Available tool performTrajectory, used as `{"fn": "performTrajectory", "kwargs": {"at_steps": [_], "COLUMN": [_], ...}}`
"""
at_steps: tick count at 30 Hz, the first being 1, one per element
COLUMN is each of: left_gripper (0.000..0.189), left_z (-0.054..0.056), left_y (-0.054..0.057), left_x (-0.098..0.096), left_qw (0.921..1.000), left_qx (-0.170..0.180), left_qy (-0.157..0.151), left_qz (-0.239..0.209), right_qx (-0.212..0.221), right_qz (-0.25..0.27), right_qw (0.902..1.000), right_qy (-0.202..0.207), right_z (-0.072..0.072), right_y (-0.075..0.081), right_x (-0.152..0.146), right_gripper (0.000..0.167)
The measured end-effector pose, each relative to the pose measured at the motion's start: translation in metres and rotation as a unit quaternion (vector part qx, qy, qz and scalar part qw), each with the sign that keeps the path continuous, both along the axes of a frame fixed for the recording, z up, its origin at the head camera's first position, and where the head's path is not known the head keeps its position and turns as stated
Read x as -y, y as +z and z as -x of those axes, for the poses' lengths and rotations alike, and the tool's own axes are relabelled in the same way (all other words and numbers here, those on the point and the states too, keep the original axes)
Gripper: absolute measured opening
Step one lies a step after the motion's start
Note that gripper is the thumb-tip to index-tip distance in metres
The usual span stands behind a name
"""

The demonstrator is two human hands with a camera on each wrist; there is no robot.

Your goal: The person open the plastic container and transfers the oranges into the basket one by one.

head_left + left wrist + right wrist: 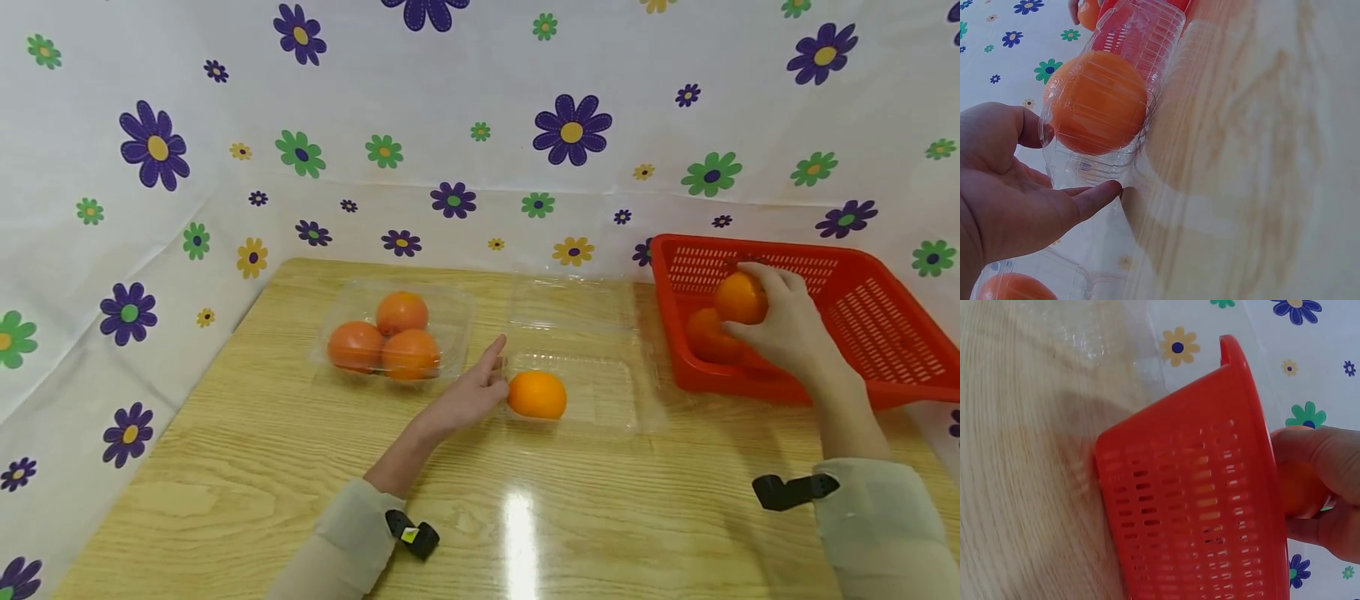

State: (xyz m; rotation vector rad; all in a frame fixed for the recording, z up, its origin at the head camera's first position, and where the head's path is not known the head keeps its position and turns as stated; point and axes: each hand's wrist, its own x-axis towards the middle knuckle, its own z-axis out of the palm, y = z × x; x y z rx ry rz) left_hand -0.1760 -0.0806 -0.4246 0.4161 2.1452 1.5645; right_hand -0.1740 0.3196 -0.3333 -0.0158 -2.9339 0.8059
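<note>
My right hand (786, 321) grips an orange (741, 298) over the left part of the red plastic basket (693, 382), where more orange fruit (708, 335) lies below it. In the right wrist view, thumb and fingers pinch the orange (1300, 487) just past the basket's rim. My left hand (471, 393) touches the left end of a clear plastic clamshell box (600, 392), its index finger stretched out along that side. One orange (537, 395) sits in the left end of this box. The left wrist view shows thumb and finger spread apart against the box's edge.
Left of my left hand, another clear box (453, 321) holds three oranges (402, 313). The middle box's lid (572, 302) lies folded back toward the flowered cloth (480, 158). That cloth walls off the back and left of the wooden table (225, 450).
</note>
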Motion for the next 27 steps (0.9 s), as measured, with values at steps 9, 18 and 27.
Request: {"fn": "performTrajectory", "kwargs": {"at_steps": [9,18,27], "left_gripper": [0.078,0.078,0.078], "left_z": [-0.001,0.001,-0.002], "left_y": [0.000,-0.002,0.002], "left_x": [0.002,0.001,0.002], "left_qw": [0.9999,0.9999,1.0000], "left_qx": [-0.010,-0.013,-0.003], "left_qy": [-0.007,-0.005,-0.007], "left_qz": [-0.003,-0.005,-0.005], "right_qx": [0.040,0.069,0.091], "right_qz": [-0.030,-0.048,-0.075], "right_qw": [0.9978,0.9950,0.9904], "right_qy": [-0.042,-0.054,-0.072], "right_z": [-0.003,0.000,0.000], "right_y": [-0.005,-0.008,-0.010], "right_x": [-0.016,-0.028,-0.032], "right_gripper": [0.083,0.084,0.088]}}
